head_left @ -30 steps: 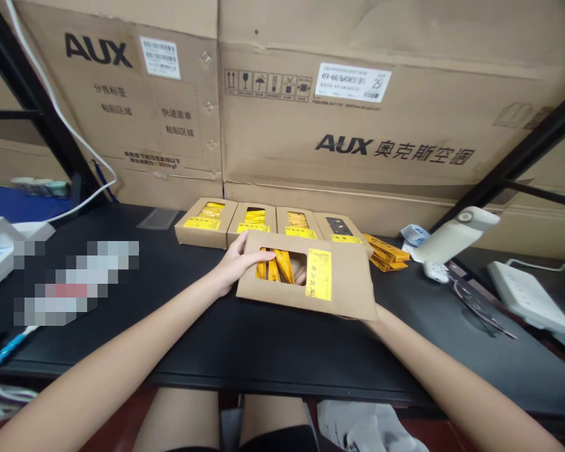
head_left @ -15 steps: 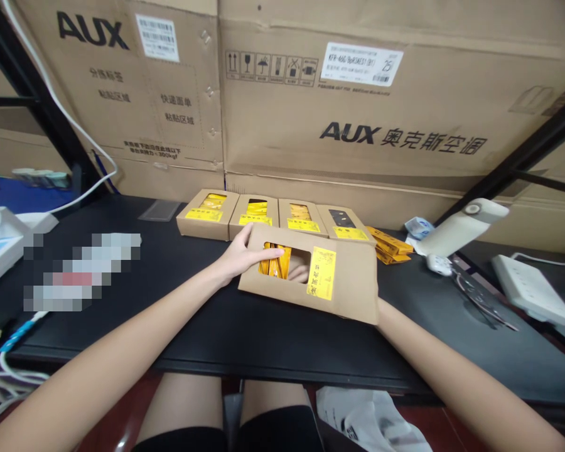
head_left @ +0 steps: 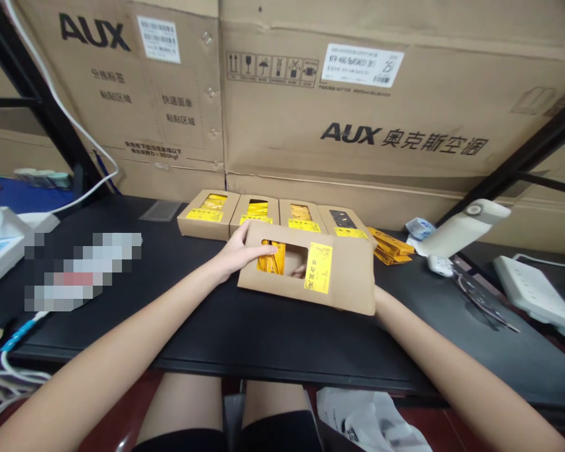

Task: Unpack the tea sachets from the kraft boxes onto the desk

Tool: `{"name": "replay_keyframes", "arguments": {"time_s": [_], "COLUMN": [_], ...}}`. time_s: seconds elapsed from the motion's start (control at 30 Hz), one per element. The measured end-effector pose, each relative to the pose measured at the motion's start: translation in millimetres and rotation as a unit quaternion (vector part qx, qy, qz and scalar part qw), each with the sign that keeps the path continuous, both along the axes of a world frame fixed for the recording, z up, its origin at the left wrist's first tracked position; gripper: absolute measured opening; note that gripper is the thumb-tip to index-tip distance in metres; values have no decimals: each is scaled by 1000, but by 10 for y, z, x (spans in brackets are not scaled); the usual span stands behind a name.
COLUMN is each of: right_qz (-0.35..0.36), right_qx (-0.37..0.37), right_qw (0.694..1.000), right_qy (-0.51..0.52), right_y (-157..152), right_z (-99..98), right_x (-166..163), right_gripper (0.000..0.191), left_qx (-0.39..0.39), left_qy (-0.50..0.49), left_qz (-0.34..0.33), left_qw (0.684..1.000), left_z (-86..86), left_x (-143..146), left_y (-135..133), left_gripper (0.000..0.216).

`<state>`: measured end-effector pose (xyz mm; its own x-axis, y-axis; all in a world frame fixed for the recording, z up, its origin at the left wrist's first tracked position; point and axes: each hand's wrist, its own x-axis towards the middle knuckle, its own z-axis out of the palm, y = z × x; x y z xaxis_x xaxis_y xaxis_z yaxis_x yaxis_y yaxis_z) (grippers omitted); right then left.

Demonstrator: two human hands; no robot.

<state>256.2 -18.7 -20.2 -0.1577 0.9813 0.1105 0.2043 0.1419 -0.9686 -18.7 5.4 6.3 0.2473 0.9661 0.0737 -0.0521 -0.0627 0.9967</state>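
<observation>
I hold a flat brown cardboard box (head_left: 343, 279) with a cut-out window and a yellow label, tilted above the black table (head_left: 245, 339). My left hand (head_left: 238, 254) grips its left end, thumb along the top edge and a finger reaching over the window. Yellow sachets (head_left: 270, 260) show inside the window. My right hand (head_left: 380, 300) is almost wholly hidden under the box's right end; a fingertip shows through the window.
Several similar window boxes (head_left: 263, 216) stand in a row at the back, with loose yellow sachets (head_left: 388, 245) to their right. A white lamp-like device (head_left: 461, 229), scissors (head_left: 480, 301) and a white power strip (head_left: 530, 290) lie at right. Large AUX cartons (head_left: 358, 113) form the back wall.
The box has tipped a little flatter and shifted slightly away from me. My left finger has slid further over the window onto the sachets.
</observation>
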Motion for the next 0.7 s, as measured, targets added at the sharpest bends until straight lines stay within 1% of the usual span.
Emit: {"name": "replay_keyframes", "arguments": {"time_s": [0.1,0.17,0.23,0.3,0.4,0.47,0.5,0.57,0.63,0.7], "right_qz": [-27,-54,-96,-142,-209,-263,-294,-352,-387,-404], "right_qx": [30,63,83,89,134,191,221,270,297,310], "right_qw": [999,997,992,984,968,945,928,885,849,822], "right_qy": [-3,2,27,55,46,-8,-50,-145,-201,-255], "right_y": [143,230,301,358,428,469,487,519,542,563], "right_z": [61,117,166,195,198,188,184,181,184,188], "right_x": [-1,22,68,137,285,413,485,634,785,930], "right_gripper": [21,25,27,25,19,16,15,16,18,18], "left_qx": [8,16,19,18,13,13,12,9,8,9], "left_qy": [-2,-2,-1,-1,-2,1,3,7,7,1], "left_qz": [24,41,49,47,40,40,41,44,45,42], "left_qw": [1000,999,999,999,999,999,999,999,999,999], "left_z": [15,20,20,17,16,15,15,12,8,7], "left_x": [-68,-100,-115,-117,-110,-107,-105,-104,-102,-101], "left_y": [61,93,110,114,106,102,100,101,104,105], "left_gripper": [58,57,56,55,56,58,58,58,59,60]}}
